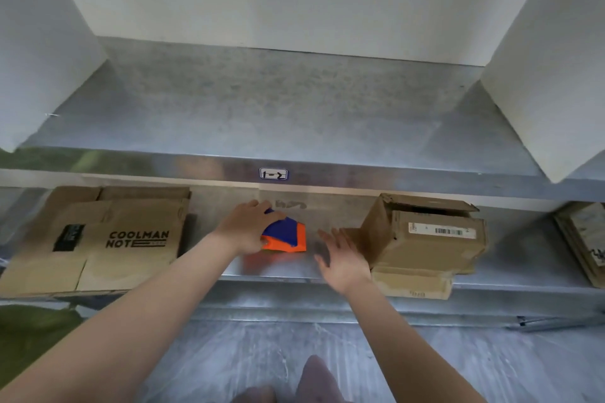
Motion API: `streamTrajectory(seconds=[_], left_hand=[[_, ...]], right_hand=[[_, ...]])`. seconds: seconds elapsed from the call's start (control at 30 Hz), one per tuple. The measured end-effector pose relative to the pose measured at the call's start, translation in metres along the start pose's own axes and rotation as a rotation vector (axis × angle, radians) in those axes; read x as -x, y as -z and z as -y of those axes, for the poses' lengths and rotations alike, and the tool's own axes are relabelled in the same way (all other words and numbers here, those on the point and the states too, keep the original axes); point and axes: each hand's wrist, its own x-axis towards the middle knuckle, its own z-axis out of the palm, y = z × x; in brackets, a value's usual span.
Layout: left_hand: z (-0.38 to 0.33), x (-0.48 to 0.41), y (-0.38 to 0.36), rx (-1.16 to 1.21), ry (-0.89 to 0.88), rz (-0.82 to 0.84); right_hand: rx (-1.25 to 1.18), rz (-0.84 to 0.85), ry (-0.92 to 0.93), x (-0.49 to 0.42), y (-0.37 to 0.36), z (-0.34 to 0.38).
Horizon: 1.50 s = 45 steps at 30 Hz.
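Observation:
An orange and blue packet (289, 235) lies on the lower metal shelf (278, 267), near its middle. My left hand (245, 229) grips the packet's left end, fingers curled over its top. My right hand (342, 255) hovers just right of the packet with its fingers spread and straight, holding nothing. It sits between the packet and a brown cardboard box (425, 232).
A flattened "COOLMAN NOTE" carton (108, 239) lies at the left of the lower shelf. The brown box stands on a smaller flat box (412, 283). More cardboard (586, 239) is at far right. The upper shelf (278, 114), labelled "1-2" (273, 174), holds white boxes (39, 42) at both ends.

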Motion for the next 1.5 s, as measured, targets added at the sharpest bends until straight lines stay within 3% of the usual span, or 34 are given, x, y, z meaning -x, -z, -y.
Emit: streamTrajectory(seconds=[0.3, 0.53, 0.67, 0.9, 0.97, 1.37, 1.5], left_hand=[[-0.002, 0.016, -0.001, 0.177, 0.071, 0.022], [-0.017, 0.039, 0.001, 0.149, -0.045, -0.113], [-0.019, 0.059, 0.019, 0.341, -0.086, -0.277], [-0.027, 0.077, 0.050, 0.358, -0.247, -0.373], [-0.032, 0.076, 0.053, 0.355, -0.252, -0.378], [-0.092, 0.041, 0.082, 0.362, -0.281, -0.435], [-0.130, 0.019, 0.098, 0.338, -0.303, -0.493]], right_hand=[[-0.064, -0.019, -0.012, 0.014, 0.002, 0.005], [-0.326, -0.122, -0.062, 0.030, 0.007, 0.010], [-0.419, -0.194, -0.055, 0.041, 0.015, 0.015], [-1.089, -0.142, -0.149, 0.056, 0.038, 0.024], [-1.184, -0.136, -0.142, 0.062, 0.046, 0.021], [-1.255, -0.343, -0.087, 0.082, 0.096, -0.035], [-0.989, -0.465, -0.036, 0.081, 0.122, -0.076]])
